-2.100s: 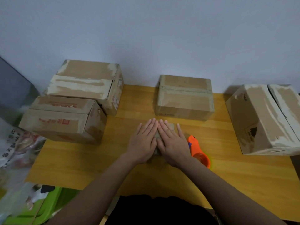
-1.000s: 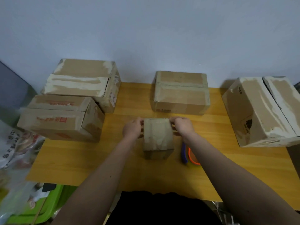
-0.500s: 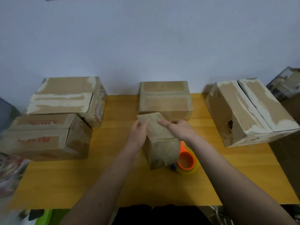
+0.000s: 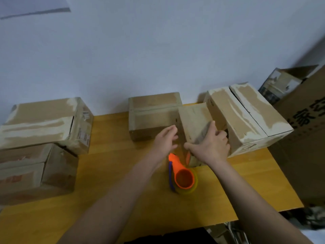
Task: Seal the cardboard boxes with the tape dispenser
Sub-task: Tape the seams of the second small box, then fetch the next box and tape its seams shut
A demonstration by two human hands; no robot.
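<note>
The right hand's fingers [image 4: 222, 136] were curled round the far side of a small plain brown cardboard box [image 4: 195, 122], thumb stretched along its near edge, so the right hand [image 4: 210, 147] gripped it, tilted, between two bigger boxes. The left hand [image 4: 164, 140] hovered just beside the box's left face, fingers loosely spread and holding nothing. The orange plastic tape dispenser with its yellowish roll [image 4: 182, 178] lay on the wooden surface [image 4: 123, 173] just below both hands, untouched.

With a one-handed grip on a tilted box, it could slip or knock the large white-streaked carton [image 4: 246, 120] at its right. Whether its seam was taped could not be told; set aside unsealed, it would spoil the job. A lowered wrist might also shove the dispenser.
</note>
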